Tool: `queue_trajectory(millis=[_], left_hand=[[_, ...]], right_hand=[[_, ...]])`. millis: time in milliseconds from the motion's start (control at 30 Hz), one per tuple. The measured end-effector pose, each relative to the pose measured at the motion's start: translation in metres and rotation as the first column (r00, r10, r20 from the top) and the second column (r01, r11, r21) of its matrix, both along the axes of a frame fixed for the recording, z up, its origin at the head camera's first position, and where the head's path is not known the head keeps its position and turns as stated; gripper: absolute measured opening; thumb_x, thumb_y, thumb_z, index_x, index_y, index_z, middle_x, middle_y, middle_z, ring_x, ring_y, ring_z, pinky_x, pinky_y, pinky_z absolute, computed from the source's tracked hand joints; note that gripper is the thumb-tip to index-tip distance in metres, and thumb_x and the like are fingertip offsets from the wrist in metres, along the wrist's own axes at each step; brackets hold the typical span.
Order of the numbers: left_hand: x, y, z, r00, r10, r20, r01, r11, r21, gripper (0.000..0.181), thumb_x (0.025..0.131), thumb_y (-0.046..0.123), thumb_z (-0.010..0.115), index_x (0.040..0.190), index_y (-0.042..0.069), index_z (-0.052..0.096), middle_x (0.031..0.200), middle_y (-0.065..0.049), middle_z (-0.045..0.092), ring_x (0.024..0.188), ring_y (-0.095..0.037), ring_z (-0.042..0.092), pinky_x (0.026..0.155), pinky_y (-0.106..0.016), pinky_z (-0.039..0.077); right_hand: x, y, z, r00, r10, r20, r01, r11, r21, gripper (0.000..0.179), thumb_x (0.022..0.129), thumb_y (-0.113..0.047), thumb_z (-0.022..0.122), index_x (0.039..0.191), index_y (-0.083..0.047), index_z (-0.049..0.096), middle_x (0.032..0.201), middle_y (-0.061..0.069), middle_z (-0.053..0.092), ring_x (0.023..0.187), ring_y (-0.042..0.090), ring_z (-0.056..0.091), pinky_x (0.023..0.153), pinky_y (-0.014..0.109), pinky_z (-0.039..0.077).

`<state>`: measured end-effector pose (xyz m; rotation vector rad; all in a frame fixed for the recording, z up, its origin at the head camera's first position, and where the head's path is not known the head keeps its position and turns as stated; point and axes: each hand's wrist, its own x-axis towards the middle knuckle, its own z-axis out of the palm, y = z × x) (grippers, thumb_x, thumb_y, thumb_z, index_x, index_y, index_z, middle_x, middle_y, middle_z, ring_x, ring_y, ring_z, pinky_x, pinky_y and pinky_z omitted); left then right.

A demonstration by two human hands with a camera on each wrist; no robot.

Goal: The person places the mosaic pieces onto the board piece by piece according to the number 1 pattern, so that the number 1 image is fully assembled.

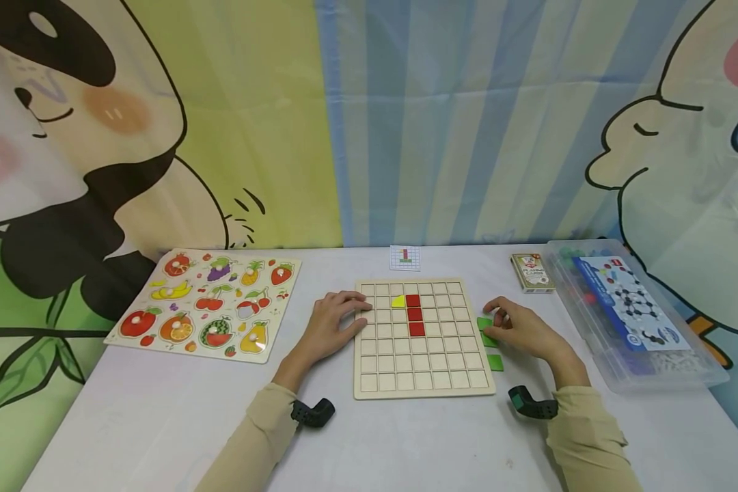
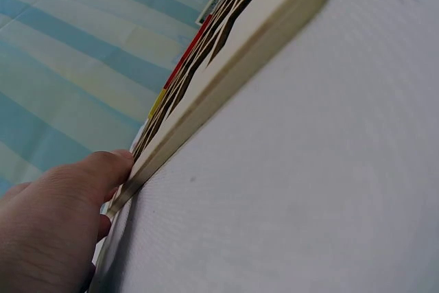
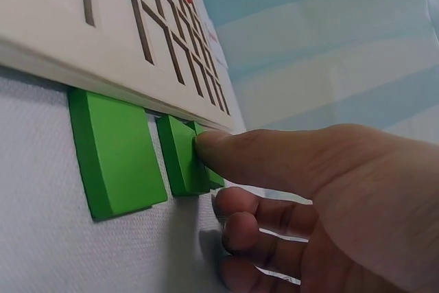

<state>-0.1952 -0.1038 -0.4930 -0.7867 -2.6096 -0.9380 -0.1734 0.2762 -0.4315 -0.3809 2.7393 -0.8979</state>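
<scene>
A square wooden grid board (image 1: 427,395) lies on the table. Three red tiles (image 1: 415,313) stand in a column on it, and a yellow tile (image 1: 398,301) sits left of the top one. My left hand (image 1: 335,323) rests at the board's left edge, a fingertip touching the rim in the left wrist view. Beside the right edge lie several green tiles (image 3: 120,152). My right hand (image 1: 525,331) has its thumb (image 3: 254,159) against a tilted green tile (image 3: 180,156); the index fingertip's contact is hidden in the right wrist view.
Behind the board lies a small pattern card (image 1: 405,258). A fruit puzzle board (image 1: 206,307) occupies the left side. To the right are a box of playing cards (image 1: 532,272) and a clear plastic case (image 1: 639,372) with a blue-and-white sheet. A patterned curtain hangs behind the table.
</scene>
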Motion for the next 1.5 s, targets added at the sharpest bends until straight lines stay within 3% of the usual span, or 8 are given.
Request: queue_trajectory(millis=[333, 567, 967, 1267, 1500], left_hand=[[0.001, 0.0, 0.001, 1.0, 0.002, 0.017, -0.002, 1.0, 0.0, 0.024, 0.088, 0.029, 0.066, 0.112, 0.023, 0.068, 0.123, 0.003, 0.06, 0.108, -0.02, 0.052, 0.088, -0.044, 0.034], [0.001, 0.0, 0.001, 1.0, 0.003, 0.009, -0.003, 1.0, -0.003, 0.024, 0.088, 0.029, 0.066, 0.112, 0.024, 0.068, 0.123, 0.004, 0.059, 0.109, -0.02, 0.052, 0.088, -0.044, 0.034], [-0.001, 0.0, 0.001, 1.0, 0.003, 0.013, -0.003, 1.0, -0.014, 0.024, 0.088, 0.029, 0.065, 0.112, 0.024, 0.068, 0.123, 0.004, 0.059, 0.108, -0.02, 0.052, 0.087, -0.044, 0.035], [-0.001, 0.0, 0.0, 1.0, 0.001, 0.018, -0.001, 1.0, -0.012, 0.025, 0.088, 0.029, 0.066, 0.112, 0.024, 0.068, 0.123, 0.004, 0.059, 0.108, -0.02, 0.052, 0.087, -0.044, 0.035], [-0.001, 0.0, 0.001, 1.0, 0.001, 0.015, -0.001, 1.0, -0.009, 0.024, 0.088, 0.029, 0.066, 0.112, 0.024, 0.068, 0.123, 0.004, 0.06, 0.108, -0.02, 0.052, 0.087, -0.044, 0.035]], right_hand=[[-0.002, -0.001, -0.003, 1.0, 0.003, -0.021, -0.003, 1.0, -0.004, 0.023, 0.086, -0.013, 0.067, 0.104, -0.004, 0.055, 0.091, 0.009, 0.051, 0.074, 0.017, 0.046, 0.064, 0.027, 0.04], [-0.002, -0.001, -0.002, 1.0, -0.01, -0.011, 0.009, 0.999, -0.032, 0.017, 0.089, -0.013, 0.064, 0.1, -0.007, 0.053, 0.09, 0.006, 0.057, 0.069, 0.015, 0.048, 0.058, 0.025, 0.041], [-0.001, -0.011, 0.003, 0.991, -0.087, -0.102, 0.082, 0.995, -0.054, 0.01, 0.092, -0.016, 0.06, 0.1, -0.01, 0.058, 0.085, 0.006, 0.06, 0.074, 0.017, 0.051, 0.057, 0.026, 0.043], [-0.002, -0.023, 0.002, 0.981, -0.046, -0.186, 0.031, 0.996, -0.079, 0.009, 0.092, -0.016, 0.061, 0.099, -0.011, 0.058, 0.091, 0.004, 0.062, 0.076, 0.016, 0.053, 0.064, 0.025, 0.044], [0.0, -0.038, -0.001, 0.981, -0.01, -0.195, -0.01, 0.995, -0.1, 0.009, 0.092, -0.016, 0.062, 0.099, -0.012, 0.058, 0.088, 0.002, 0.061, 0.074, 0.015, 0.053, 0.062, 0.024, 0.044]])
